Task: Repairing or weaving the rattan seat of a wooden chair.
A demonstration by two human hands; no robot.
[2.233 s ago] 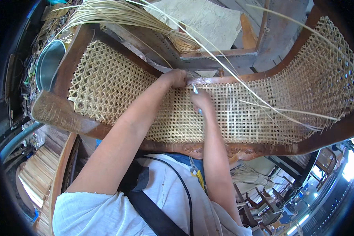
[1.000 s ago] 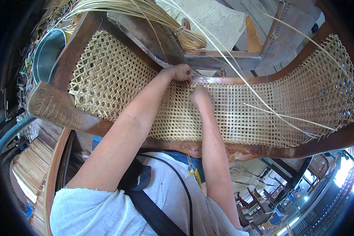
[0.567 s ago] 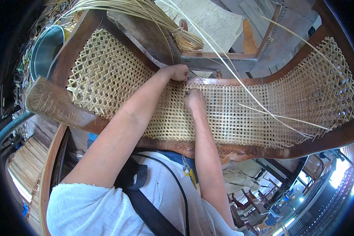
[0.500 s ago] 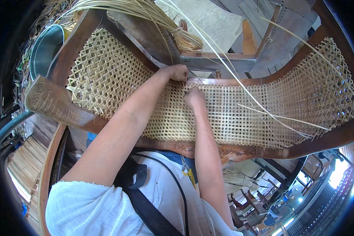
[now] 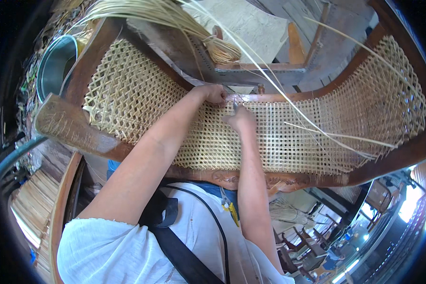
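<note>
A curved wooden chair frame (image 5: 71, 127) carries a panel of woven cane (image 5: 203, 151) across my lap. My left hand (image 5: 215, 93) is at the panel's far edge by the wooden rail, fingers closed in a pinch; what they hold is hidden. Just to its right and nearer me, my right hand (image 5: 243, 119) is closed over the weave. A thin, dark metal tool tip (image 5: 235, 106) sticks out of that hand toward the rail; its exact kind does not show. Long loose cane strands (image 5: 270, 69) run across the right half of the panel.
A bundle of cane strands (image 5: 222, 49) lies beyond the frame over another upholstered chair frame (image 5: 265, 75). At the far left stands a metal bucket (image 5: 57, 64). Yellow-handled pliers (image 5: 230, 210) hang at my waist. More chairs (image 5: 312, 244) stand at lower right.
My right hand has shifted slightly right and toward me, and the metal tip now shows above it. The left hand stays at the rail. The whole view has moved slightly.
</note>
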